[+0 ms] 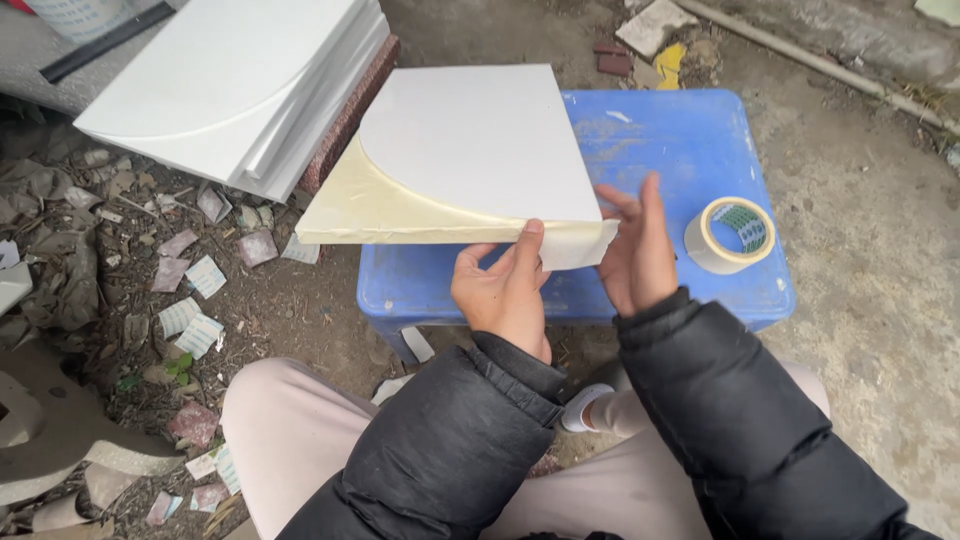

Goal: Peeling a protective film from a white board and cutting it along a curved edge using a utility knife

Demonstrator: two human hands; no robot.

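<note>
Head camera looks down, and closest to it are two black puffy sleeves and pale trousers on bent knees. A bit farther out is the left hand. Its thumb is on top of the near edge of a white tile, and its other fingers curl under that edge, so it is pinching the tile. That grip looks like it keeps the tile from sliding. The right hand is just beside it. Its fingers are straight and spread, pressed flat against a strip of cream tape that folds over the near right corner. It is not gripping anything. The flat press seems meant to smooth the tape down.

The tile rests on a blue plastic stool, with its left part sticking out past the stool's edge. It lies flat, face up. One side is cut in a curve, and cream tape covers the part outside that curve. The tile looks nearly square, so I cannot pick a long side. Its straight edges run away from the person, leaning a little to the left.

A roll of tape sits on the stool, near the right hand. Farther off, a stack of white tiles leans at the upper left. Small scraps lie on the dirt around it.
</note>
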